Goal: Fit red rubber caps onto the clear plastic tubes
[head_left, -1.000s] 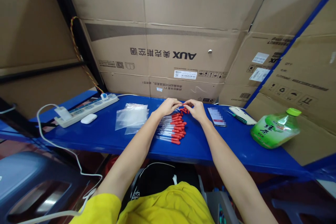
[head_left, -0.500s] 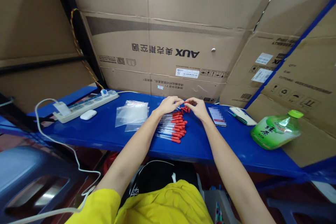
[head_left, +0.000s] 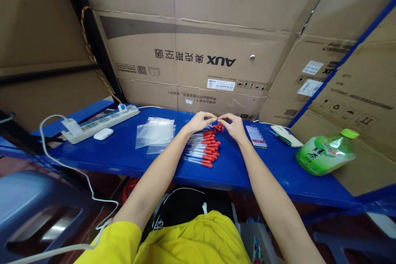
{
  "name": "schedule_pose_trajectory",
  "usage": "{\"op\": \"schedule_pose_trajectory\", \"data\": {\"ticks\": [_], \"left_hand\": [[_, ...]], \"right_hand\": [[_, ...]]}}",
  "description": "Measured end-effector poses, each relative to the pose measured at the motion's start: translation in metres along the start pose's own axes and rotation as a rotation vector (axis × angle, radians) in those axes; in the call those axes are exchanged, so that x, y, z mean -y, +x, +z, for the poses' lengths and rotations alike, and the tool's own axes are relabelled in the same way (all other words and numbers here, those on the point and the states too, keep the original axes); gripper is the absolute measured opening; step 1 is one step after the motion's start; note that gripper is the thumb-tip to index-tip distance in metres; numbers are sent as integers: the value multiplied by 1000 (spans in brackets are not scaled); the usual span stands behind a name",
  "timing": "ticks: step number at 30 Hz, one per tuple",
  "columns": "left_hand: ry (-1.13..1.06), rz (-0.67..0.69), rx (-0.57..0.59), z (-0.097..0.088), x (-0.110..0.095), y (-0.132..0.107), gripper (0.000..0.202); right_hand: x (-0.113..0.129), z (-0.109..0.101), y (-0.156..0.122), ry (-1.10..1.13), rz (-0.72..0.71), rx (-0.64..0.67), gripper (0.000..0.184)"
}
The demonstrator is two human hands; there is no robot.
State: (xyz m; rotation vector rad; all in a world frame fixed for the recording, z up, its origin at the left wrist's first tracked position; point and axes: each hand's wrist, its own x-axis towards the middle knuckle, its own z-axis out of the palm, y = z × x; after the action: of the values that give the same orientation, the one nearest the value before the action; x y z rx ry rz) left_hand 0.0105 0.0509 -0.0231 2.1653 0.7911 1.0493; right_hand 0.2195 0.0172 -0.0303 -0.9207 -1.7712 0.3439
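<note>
Above the far end of the dropper pile, my left hand [head_left: 200,122] and my right hand [head_left: 234,125] meet with their fingertips pinched together. A small red rubber bulb [head_left: 218,119] shows between them, gripped by my right fingers. My left fingers are closed at its other side, seemingly on the clear tube of the same dropper, which they mostly hide. Just below lie several loose red bulbs [head_left: 220,127]. Nearer me, glass droppers [head_left: 210,148] with red bulbs lie in a row, tubes pointing left, bulbs right.
Clear plastic bags [head_left: 156,134] lie to the left on the blue table [head_left: 235,169]. Beyond them are a white earphone case [head_left: 103,133] and a power strip [head_left: 102,123]. A phone [head_left: 256,136], a green-handled tool [head_left: 282,138] and a green tea bottle [head_left: 324,153] are to the right.
My right fingers have shifted slightly left, closer to my left fingertips, and less of the red bulb shows. The droppers and bags stay in place.
</note>
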Motion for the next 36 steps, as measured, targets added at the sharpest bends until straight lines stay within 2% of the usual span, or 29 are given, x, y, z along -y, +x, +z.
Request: {"op": "schedule_pose_trajectory", "data": {"ticks": [8, 16, 22, 28, 32, 36], "left_hand": [[-100, -58, -47, 2, -8, -2, 30], [-154, -50, 15, 0, 2, -3, 26], [-69, -28, 43, -4, 6, -3, 26], [-64, -31, -23, -6, -1, -2, 27], [-67, 2, -41, -7, -3, -2, 27], [-92, 10, -31, -8, -5, -3, 29]], "right_hand": [[0, -1, 1, -79, -31, 2, 20], [6, -1, 0, -140, -104, 79, 15], [9, -3, 2, -198, -143, 138, 12], [4, -1, 0, -120, -55, 35, 15], [0, -2, -1, -28, 33, 76, 21], [-3, -1, -1, 19, 51, 70, 23]]}}
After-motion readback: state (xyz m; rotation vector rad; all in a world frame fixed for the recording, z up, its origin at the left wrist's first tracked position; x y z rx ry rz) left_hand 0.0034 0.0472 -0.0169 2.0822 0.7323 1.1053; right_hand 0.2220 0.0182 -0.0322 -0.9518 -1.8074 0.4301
